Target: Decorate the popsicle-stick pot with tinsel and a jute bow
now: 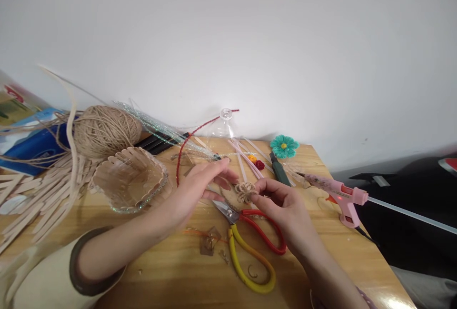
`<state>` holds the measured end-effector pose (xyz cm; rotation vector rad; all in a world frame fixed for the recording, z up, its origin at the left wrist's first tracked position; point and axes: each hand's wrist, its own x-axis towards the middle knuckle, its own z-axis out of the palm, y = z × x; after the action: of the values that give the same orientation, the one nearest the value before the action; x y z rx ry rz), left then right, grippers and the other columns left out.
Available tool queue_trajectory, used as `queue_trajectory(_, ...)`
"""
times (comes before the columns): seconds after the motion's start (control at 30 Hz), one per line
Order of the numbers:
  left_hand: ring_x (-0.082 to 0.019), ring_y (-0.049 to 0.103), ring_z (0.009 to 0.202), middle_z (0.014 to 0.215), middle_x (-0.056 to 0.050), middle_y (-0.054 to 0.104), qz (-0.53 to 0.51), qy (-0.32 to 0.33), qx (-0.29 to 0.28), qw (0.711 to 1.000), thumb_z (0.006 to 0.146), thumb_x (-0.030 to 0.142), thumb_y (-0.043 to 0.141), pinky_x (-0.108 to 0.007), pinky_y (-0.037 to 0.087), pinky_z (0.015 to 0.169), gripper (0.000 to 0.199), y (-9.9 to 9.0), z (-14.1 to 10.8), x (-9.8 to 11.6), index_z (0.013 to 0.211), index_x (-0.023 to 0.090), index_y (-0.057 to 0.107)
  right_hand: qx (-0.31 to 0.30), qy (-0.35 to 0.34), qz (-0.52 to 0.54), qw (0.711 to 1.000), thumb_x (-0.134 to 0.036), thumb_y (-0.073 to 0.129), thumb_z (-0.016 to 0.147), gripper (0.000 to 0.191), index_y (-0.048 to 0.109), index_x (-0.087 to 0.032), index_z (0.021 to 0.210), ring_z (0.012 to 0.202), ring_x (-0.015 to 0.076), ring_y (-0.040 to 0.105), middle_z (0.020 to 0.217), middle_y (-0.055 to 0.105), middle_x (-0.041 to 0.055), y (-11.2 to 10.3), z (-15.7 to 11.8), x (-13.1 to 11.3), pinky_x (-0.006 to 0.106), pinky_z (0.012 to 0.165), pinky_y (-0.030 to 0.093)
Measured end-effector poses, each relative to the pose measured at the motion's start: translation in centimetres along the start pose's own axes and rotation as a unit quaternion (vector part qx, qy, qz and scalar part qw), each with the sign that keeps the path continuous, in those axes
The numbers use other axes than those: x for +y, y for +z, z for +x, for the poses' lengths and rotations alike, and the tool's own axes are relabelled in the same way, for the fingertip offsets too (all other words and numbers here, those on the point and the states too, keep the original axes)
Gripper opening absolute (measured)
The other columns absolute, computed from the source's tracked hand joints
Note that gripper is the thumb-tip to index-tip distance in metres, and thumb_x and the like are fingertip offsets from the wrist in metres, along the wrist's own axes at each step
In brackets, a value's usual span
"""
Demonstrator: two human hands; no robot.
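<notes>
Between my hands is a small looped bow of brown twine (244, 192), above the wooden table. My right hand (282, 202) pinches its right side between thumb and fingertips. My left hand (205, 183) is just left of the bow, its fingers apart and curving over a strand of twine; whether they touch it I cannot tell. Scissors with one red and one yellow handle (233, 247) lie below the bow, blades towards my left hand. Behind my hands stands a clear bottle top (225, 121) with a dark red pipe cleaner beside it.
To the left are a twine ball (107, 130), a stick-sided bowl (130, 183) and loose wooden sticks (53, 194). A teal flower (284, 146), a green-handled tool (280, 170) and a pink glue gun (344, 199) lie to the right. A pale wall (228, 37) rises behind the table.
</notes>
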<state>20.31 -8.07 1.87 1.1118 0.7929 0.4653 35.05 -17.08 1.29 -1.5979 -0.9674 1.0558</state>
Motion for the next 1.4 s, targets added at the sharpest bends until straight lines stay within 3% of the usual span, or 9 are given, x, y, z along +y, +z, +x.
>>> queue_trajectory(0.17, -0.014, 0.054, 0.071, 0.075, -0.002, 0.062, 0.059, -0.047, -0.070, 0.995, 0.067, 0.033, 0.064, -0.024, 0.041, 0.065, 0.020, 0.2, 0.3, 0.1, 0.076, 0.015, 0.065, -0.031, 0.008, -0.010, 0.999, -0.027, 0.061, 0.068, 0.014, 0.055, -0.016, 0.062, 0.052, 0.0081, 0.042, 0.058, 0.052, -0.0034, 0.2, 0.0, -0.1, 0.020, 0.047, 0.031)
queue_trajectory(0.33, -0.011, 0.050, 0.060, 0.063, 0.002, 0.059, 0.093, -0.069, -0.062, 0.991, 0.061, 0.025, 0.065, -0.025, 0.038, 0.062, 0.011, 0.0, 0.5, -0.3, 0.066, 0.015, 0.064, -0.066, 0.006, -0.049, 0.997, -0.030, 0.059, 0.070, 0.015, 0.055, -0.017, 0.063, 0.054, 0.0095, 0.044, 0.058, 0.051, -0.0034, 0.2, 0.1, 0.4, 0.022, 0.050, 0.033)
queue_trajectory(0.53, -0.011, 0.051, 0.059, 0.062, 0.003, 0.059, 0.072, -0.089, -0.083, 0.990, 0.058, 0.020, 0.066, -0.024, 0.040, 0.060, 0.011, 0.0, 0.6, -0.4, 0.068, 0.015, 0.062, -0.072, 0.007, -0.053, 0.996, -0.029, 0.057, 0.069, 0.013, 0.054, -0.018, 0.063, 0.054, 0.0099, 0.044, 0.058, 0.049, -0.0039, 0.1, 0.2, 0.7, 0.022, 0.050, 0.033)
queue_trajectory(0.7, -0.010, 0.051, 0.059, 0.064, 0.001, 0.060, 0.058, -0.086, -0.070, 0.992, 0.059, 0.019, 0.066, -0.024, 0.040, 0.059, 0.011, 0.2, 0.5, -0.4, 0.068, 0.014, 0.062, -0.070, 0.002, -0.040, 0.997, -0.030, 0.058, 0.069, 0.015, 0.054, -0.018, 0.063, 0.056, 0.0105, 0.045, 0.059, 0.051, -0.0035, 0.1, 0.1, 0.1, 0.023, 0.053, 0.035)
queue_trajectory(0.8, -0.010, 0.052, 0.062, 0.066, 0.001, 0.060, 0.037, -0.076, -0.048, 0.995, 0.059, 0.021, 0.068, -0.024, 0.042, 0.060, 0.013, 0.4, 0.4, -0.4, 0.069, 0.013, 0.063, -0.051, -0.009, -0.022, 0.998, -0.028, 0.059, 0.069, 0.011, 0.057, -0.018, 0.069, 0.058, 0.0110, 0.047, 0.063, 0.054, -0.0026, -0.7, -0.1, -0.2, 0.023, 0.054, 0.036)
queue_trajectory(0.97, -0.010, 0.052, 0.063, 0.067, 0.001, 0.059, 0.010, -0.073, -0.034, 0.997, 0.058, 0.021, 0.069, -0.025, 0.044, 0.060, 0.014, 0.4, 0.4, -0.4, 0.068, 0.014, 0.063, 0.046, -0.072, -0.002, 0.996, -0.028, 0.058, 0.074, 0.009, 0.058, -0.019, 0.071, 0.054, 0.0091, 0.041, 0.062, 0.049, -0.0042, -2.2, -0.5, 0.2, 0.021, 0.049, 0.032)
queue_trajectory(1.2, -0.011, 0.053, 0.064, 0.068, 0.001, 0.060, 0.017, -0.056, -0.028, 0.998, 0.058, 0.021, 0.068, -0.025, 0.044, 0.061, 0.015, 0.4, 0.5, -0.8, 0.070, 0.014, 0.063, 0.045, -0.078, -0.084, 0.992, -0.029, 0.056, 0.075, 0.011, 0.058, -0.019, 0.070, 0.056, 0.0104, 0.044, 0.064, 0.054, -0.0025, -1.5, -1.2, -0.6, 0.022, 0.051, 0.035)
queue_trajectory(1.4, -0.010, 0.051, 0.062, 0.068, 0.000, 0.060, 0.057, -0.027, -0.031, 0.998, 0.061, 0.021, 0.066, -0.024, 0.042, 0.060, 0.014, 0.7, 0.2, -1.2, 0.072, 0.013, 0.063, 0.047, -0.152, -0.178, 0.971, -0.022, 0.056, 0.075, 0.006, 0.058, -0.019, 0.071, 0.057, 0.0112, 0.049, 0.064, 0.057, -0.0018, -0.2, -1.5, -0.3, 0.022, 0.050, 0.037)
